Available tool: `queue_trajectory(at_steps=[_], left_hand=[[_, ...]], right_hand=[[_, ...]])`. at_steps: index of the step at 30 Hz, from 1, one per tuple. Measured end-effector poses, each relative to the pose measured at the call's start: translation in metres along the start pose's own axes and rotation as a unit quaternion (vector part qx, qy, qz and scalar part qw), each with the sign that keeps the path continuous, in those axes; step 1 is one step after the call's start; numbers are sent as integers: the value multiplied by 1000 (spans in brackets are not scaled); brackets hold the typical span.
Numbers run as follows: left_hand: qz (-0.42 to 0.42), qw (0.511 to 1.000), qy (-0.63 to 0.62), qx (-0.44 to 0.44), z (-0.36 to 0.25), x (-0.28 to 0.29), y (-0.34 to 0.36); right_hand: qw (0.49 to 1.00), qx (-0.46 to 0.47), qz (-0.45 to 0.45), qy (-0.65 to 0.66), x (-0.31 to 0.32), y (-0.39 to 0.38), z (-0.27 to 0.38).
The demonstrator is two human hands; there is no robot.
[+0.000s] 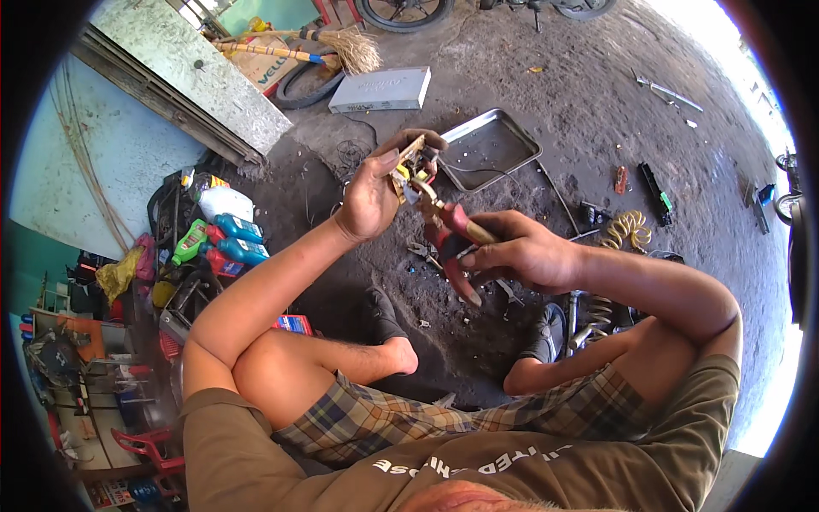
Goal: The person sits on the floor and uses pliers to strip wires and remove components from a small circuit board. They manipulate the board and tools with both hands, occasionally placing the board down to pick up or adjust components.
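My left hand (pixel 368 198) is raised in front of me, its fingers closed around a small part with yellow, white and metal pieces (pixel 408 174). What kind of part it is cannot be made out. My right hand (pixel 536 256) grips a pair of pliers with red handles (pixel 449 241). The jaws point up and to the left and meet the lower side of the small part. Whether they are clamped on it cannot be told. Below the pliers, another pair of pliers (pixel 422 251) lies on the dark ground, with small scraps about it.
Ahead is a metal tray (pixel 536 152) with small bits in it; a white box (pixel 381 89) lies beyond. Bottles (pixel 241 227) crowd the left. At right are a coiled hose (pixel 627 229), a black strip (pixel 655 193) and a red piece (pixel 621 178). My feet flank the scraps.
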State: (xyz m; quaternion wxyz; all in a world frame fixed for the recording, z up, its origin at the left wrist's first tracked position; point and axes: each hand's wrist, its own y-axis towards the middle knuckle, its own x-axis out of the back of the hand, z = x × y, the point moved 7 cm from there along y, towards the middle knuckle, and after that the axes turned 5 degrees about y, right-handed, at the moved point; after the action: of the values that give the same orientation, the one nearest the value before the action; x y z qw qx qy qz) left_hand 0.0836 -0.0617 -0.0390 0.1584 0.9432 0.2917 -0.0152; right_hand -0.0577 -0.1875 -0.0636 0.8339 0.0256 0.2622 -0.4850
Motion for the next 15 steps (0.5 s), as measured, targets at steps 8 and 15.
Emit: queue_trajectory(at_steps=[8,15], left_hand=[[5,993,-115,-18,-3,-8,0],[-3,982,-189,14,-5,-24,3]], right_hand=[[996,-23,-4,81,-8,2,-6],[997,1,10,74,-6,8,-10]])
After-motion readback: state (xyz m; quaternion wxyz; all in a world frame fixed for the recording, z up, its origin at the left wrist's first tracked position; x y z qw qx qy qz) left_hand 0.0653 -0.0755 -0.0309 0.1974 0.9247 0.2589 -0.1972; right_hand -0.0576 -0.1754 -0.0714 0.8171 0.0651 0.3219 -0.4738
